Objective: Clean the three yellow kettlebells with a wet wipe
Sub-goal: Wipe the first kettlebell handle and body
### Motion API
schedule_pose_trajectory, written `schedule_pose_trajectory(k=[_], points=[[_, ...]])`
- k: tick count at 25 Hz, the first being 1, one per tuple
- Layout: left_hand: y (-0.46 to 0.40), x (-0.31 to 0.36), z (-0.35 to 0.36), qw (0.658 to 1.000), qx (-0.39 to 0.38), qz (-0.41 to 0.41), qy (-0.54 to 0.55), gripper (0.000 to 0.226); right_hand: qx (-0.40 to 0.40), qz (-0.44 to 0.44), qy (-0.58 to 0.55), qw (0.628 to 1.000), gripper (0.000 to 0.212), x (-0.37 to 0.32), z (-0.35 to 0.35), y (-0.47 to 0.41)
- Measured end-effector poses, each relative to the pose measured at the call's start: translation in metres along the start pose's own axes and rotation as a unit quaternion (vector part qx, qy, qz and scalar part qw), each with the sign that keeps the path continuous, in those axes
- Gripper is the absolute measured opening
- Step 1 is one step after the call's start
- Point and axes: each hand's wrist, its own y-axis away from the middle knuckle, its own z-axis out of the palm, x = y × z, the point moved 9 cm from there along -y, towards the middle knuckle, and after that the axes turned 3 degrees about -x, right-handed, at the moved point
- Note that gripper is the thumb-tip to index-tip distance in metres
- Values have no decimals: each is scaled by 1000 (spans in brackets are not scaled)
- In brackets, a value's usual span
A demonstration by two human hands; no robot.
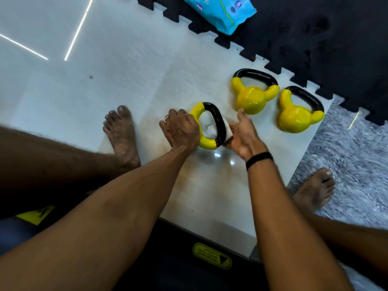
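Note:
Three yellow kettlebells with black handles lie on the white floor. The nearest kettlebell (206,141) is turned so its handle loop faces me, and its body is hidden behind my left hand (180,129), which grips the kettlebell from the left. My right hand (243,133) holds a white wet wipe (227,131) against the black handle's right side. White shows through the handle loop too. Two more kettlebells lie on their sides further right, one (253,97) in the middle and one (297,116) at the far right.
A blue pack of wet wipes (220,11) lies on the black interlocking foam mat (315,38) at the top. My bare feet stand at left (121,135) and right (315,190). A grey patterned floor (357,154) borders the white tile on the right.

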Motion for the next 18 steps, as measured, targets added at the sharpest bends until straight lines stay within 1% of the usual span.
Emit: schedule_pose_trajectory(k=[1,2,4,5,7,8,9,10,11,12,13,15,16,17,18], points=[[1,0,-1,1000,4,1,-4,56,5,-13,-2,1000,69,-5,4,1],[1,0,-1,1000,5,2,-4,56,30,-30,21,999,65,-6,2,3],[-1,2,0,1000,3,5,-1,57,102,-45,108,988,48,5,-13,7],[-1,1,0,1000,0,4,3,58,123,-42,111,985,39,10,-19,11],[0,0,0,1000,2,4,-1,57,134,-51,131,981,21,7,-29,14],[1,0,0,1000,2,5,-9,56,140,-78,157,975,16,-3,-30,17],[1,0,0,1000,0,5,-14,53,160,-115,194,961,17,-14,-30,21],[0,0,1,1000,-3,5,-13,50,194,-162,240,937,19,-24,-29,29],[0,-1,2,1000,-4,4,-11,48,231,-203,299,903,17,-29,-25,41],[-1,0,2,1000,-1,4,-11,48,256,-233,367,863,14,-28,-17,54],[-1,1,1,1000,2,6,-11,48,266,-264,423,825,14,-24,-7,63],[0,1,1,1000,6,11,-9,49,232,-346,490,766,12,-16,11,70],[1,1,1,1000,7,11,-7,48,198,-400,528,723,10,-15,20,71],[1,1,0,1000,9,10,-8,47,162,-456,573,662,9,-17,29,72],[1,0,0,1000,9,10,-9,46,120,-502,627,584,11,-19,37,74]])
